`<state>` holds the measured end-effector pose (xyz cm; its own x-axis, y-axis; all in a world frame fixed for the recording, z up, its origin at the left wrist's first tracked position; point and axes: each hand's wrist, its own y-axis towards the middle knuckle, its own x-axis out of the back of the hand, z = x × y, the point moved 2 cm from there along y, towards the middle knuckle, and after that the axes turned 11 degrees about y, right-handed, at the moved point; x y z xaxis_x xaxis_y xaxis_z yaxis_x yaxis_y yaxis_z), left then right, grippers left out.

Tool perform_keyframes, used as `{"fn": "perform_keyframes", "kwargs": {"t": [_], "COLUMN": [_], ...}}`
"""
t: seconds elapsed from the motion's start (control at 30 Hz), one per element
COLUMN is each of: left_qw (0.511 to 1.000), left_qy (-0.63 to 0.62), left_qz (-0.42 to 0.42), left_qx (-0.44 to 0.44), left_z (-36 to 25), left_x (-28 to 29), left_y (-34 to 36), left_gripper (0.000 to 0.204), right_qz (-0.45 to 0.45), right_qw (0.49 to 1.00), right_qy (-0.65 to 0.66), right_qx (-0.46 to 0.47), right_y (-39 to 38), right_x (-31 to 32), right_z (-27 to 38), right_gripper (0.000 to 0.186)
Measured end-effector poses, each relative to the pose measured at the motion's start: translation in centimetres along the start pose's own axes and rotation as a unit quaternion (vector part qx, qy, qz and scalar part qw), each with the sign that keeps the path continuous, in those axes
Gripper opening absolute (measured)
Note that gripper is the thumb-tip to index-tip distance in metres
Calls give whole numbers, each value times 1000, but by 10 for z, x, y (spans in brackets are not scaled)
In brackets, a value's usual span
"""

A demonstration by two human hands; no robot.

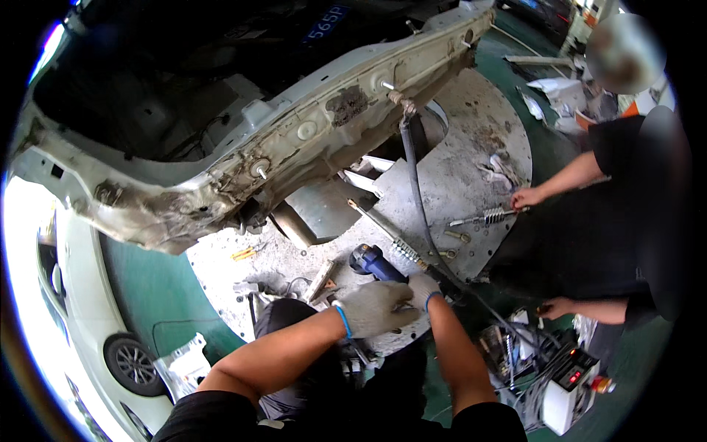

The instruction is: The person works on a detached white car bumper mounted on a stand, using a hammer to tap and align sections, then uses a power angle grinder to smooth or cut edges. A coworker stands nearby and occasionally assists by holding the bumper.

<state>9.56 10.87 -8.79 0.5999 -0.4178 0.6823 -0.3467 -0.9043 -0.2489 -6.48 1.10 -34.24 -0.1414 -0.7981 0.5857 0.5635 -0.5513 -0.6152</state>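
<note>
A blue tool [374, 263] sits just ahead of the two gloved hands, its dark body poking out above the knuckles. The left hand [375, 308] is curled tight around its grip. The right hand [423, 289] presses in beside the left, fingers folded; what it clasps I cannot tell. A black hose [414, 184] runs from near the right hand up to the damaged white car panel [294, 140] well ahead. Off to the right, another person's hand [524, 197] holds a spring-ended rod [490, 216]. Below the right forearm sits a white machine [567, 383].
</note>
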Motion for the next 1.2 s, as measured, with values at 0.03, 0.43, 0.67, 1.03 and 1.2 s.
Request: {"fn": "perform_keyframes", "kwargs": {"t": [0.03, 0.43, 0.67, 1.03, 1.2], "left_qw": [999, 713, 576, 549, 711], "left_qy": [5, -613, -685, -709, -500], "left_qz": [17, -168, -294, -277, -355], "left_qx": [43, 295, 335, 344, 346], "left_z": [-5, -11, -65, -53, -57], "left_x": [1, -43, -5, -19, -1], "left_y": [1, -33, -39, -22, -27], "left_gripper": [49, 57, 30, 18, 31], "right_qz": [-10, 128, 74, -92, 14], "right_qw": [999, 866, 926, 866, 868], "right_qy": [-16, 461, 287, 191, 331], "right_qx": [30, 145, 235, 453, 370], "right_y": [-12, -201, -226, -247, -238], "right_x": [-12, 87, 99, 106, 113], "right_z": [-24, 121, 155, 136, 134], "right_gripper": [78, 53, 81, 81, 77]}}
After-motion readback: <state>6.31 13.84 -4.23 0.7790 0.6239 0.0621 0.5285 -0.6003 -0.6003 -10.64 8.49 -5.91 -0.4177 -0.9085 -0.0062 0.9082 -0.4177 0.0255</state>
